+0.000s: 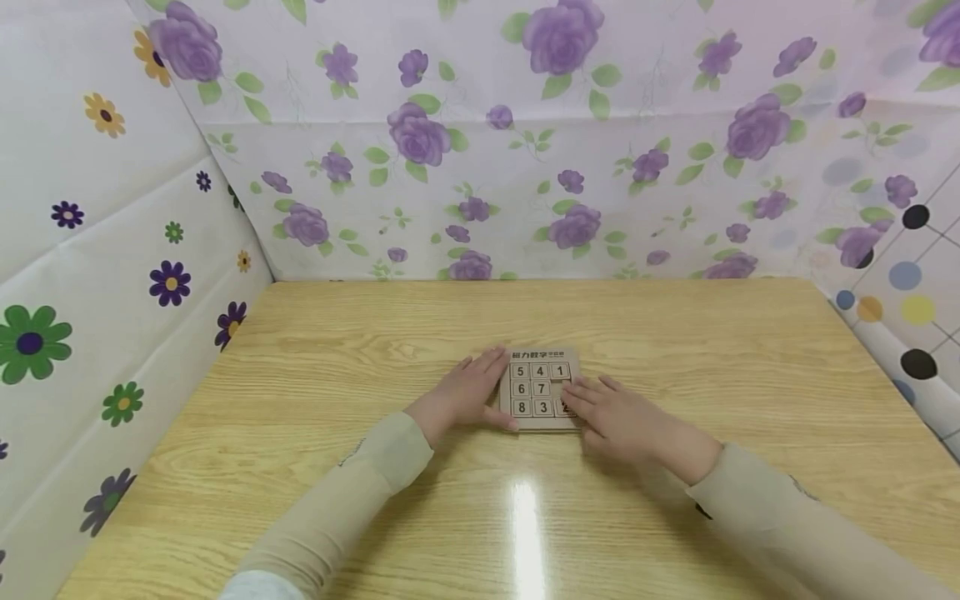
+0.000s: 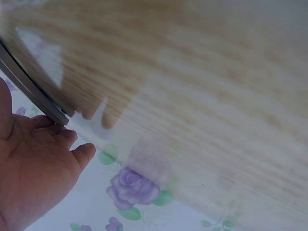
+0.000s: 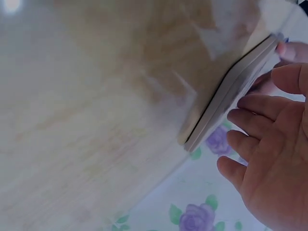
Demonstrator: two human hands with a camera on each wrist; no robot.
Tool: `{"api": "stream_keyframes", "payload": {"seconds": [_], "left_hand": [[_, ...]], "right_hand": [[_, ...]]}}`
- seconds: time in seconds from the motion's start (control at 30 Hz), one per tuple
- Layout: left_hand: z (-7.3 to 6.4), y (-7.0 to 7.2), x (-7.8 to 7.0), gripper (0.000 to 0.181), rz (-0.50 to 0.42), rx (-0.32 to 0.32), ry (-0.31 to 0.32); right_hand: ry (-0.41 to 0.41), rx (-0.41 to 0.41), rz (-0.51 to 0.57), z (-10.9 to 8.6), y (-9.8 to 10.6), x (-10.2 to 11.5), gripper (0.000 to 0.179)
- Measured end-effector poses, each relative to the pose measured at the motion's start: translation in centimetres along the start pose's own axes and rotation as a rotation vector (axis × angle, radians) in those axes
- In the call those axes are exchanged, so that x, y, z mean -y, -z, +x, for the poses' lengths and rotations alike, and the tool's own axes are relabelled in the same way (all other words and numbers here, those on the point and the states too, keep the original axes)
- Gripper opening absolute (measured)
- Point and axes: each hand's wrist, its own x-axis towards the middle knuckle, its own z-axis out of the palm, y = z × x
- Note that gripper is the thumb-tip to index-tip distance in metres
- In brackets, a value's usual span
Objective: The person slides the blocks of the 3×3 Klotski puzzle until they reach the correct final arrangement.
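A wooden sliding number puzzle (image 1: 538, 423) lies flat on the table, its square tiles printed with numbers. Along its left side, my left hand (image 1: 467, 392) holds the frame, fingers at the upper left corner and thumb at the lower left one. My right hand (image 1: 626, 421) reaches over the right side with fairly straight fingers, the fingertips on the tiles near the 2, which they partly cover. A gap shows in the right column under the 1. In the left wrist view the puzzle's edge (image 2: 36, 89) meets my fingers; the right wrist view shows its side (image 3: 226, 91) beside my open palm.
The wood-grain table (image 1: 360, 333) is glossy, with a bright light streak in front of the puzzle. A purple-flowered cloth (image 1: 480, 158) hangs behind it. Patterned cloths border the left (image 1: 112, 275) and right (image 1: 900, 283) sides.
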Motion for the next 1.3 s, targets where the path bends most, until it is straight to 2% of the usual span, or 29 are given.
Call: {"api": "stream_keyframes", "payload": {"seconds": [0.13,0.3,0.8,0.93,1.3], "left_hand": [[0.1,-0.1,0.1,0.116,0.005,0.000,0.004],[0.1,-0.1,0.2,0.116,0.011,0.000,0.004],[0.0,0.2,-0.1,0.115,0.022,0.001,0.000],[0.0,0.2,0.0,0.115,0.018,-0.003,0.002],[0.2,-0.1,0.2,0.116,0.024,0.000,0.002]], "right_hand": [[-0.023,-0.015,-0.002,1.3,0.0,-0.9,0.051],[-0.040,0.004,-0.004,2.2,-0.1,-1.5,0.053],[-0.019,0.009,-0.013,0.5,0.0,-0.2,0.050],[-0.013,0.009,-0.007,0.6,0.1,-0.2,0.049],[0.015,-0.020,0.013,3.6,0.2,-1.1,0.055]]}}
